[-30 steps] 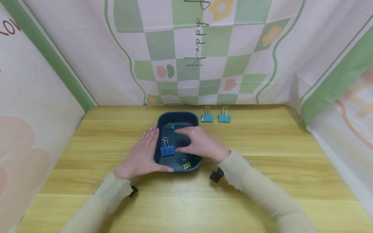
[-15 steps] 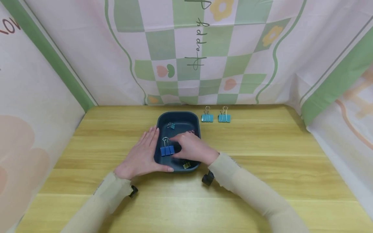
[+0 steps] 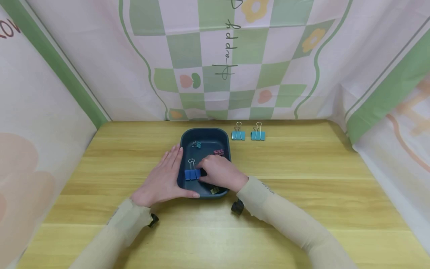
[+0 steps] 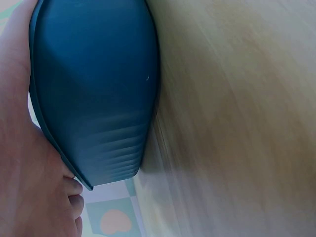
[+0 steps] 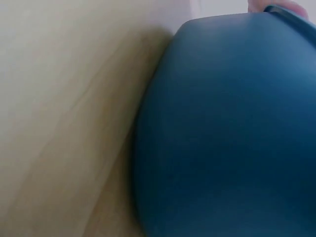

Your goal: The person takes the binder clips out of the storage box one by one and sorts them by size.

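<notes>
A dark blue tray (image 3: 205, 129) stands on the wooden table, and its outer wall fills much of both wrist views. My left hand (image 3: 161, 183) rests along its left rim with fingers straight, the thumb lying over the near rim. Inside, at the left, is a blue binder clip (image 3: 190, 175) with its silver handles pointing away. My right hand (image 3: 221, 172) reaches in over the right rim and pinches the right end of this clip between thumb and index finger. A small teal clip (image 3: 196, 144), a pink clip (image 3: 218, 152) and a yellowish clip (image 3: 215, 190) lie around it.
Two larger teal binder clips, a left one (image 3: 238, 135) and a right one (image 3: 258, 135), stand on the table beyond the tray's far right corner. A printed cloth (image 3: 215, 99) hangs behind the table's back edge.
My right hand has moved left and slightly nearer, its fingers closing in to the blue clip, which has turned a little. The pink clip has come into view. The left hand has stayed put.
</notes>
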The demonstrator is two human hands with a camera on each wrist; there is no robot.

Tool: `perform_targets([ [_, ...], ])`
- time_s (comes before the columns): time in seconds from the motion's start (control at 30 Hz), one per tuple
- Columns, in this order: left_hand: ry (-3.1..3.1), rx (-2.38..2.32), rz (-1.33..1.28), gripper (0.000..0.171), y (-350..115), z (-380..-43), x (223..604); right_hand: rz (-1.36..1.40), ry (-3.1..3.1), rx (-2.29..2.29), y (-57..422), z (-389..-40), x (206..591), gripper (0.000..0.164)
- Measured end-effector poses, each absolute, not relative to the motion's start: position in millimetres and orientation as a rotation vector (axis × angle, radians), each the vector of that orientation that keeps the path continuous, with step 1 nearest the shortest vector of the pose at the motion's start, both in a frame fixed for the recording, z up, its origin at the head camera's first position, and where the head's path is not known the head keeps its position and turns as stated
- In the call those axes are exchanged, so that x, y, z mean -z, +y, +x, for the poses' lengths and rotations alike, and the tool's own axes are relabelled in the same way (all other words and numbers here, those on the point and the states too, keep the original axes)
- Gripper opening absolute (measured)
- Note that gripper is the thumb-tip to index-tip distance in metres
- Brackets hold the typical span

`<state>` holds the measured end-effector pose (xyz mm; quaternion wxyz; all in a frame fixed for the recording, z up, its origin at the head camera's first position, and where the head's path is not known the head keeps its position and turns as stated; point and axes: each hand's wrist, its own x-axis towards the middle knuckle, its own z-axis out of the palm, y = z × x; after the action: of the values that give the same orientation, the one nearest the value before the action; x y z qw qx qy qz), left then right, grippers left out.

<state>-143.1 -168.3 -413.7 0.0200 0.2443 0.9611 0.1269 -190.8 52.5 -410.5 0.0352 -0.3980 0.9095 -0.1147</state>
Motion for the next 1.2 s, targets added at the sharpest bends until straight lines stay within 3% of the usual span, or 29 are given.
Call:
perform_targets([
  [0.53, 2.982, -0.382, 0.739, 0.145, -168.1, -143.4, 413.5, -1.18, 2.777, 0.389, 53.3, -191.3, 410.6, 0.022],
  [0.97, 2.983, -0.385, 0.739, 0.144, -167.8, -143.8, 413.4, -1.16, 2.795, 0.561, 57.7, -190.6, 411.7, 0.036],
  [1.2, 2.983, -0.38, 0.736, 0.144, -167.3, -144.3, 412.7, -1.15, 2.815, 0.725, 60.1, -191.6, 412.9, 0.032],
])
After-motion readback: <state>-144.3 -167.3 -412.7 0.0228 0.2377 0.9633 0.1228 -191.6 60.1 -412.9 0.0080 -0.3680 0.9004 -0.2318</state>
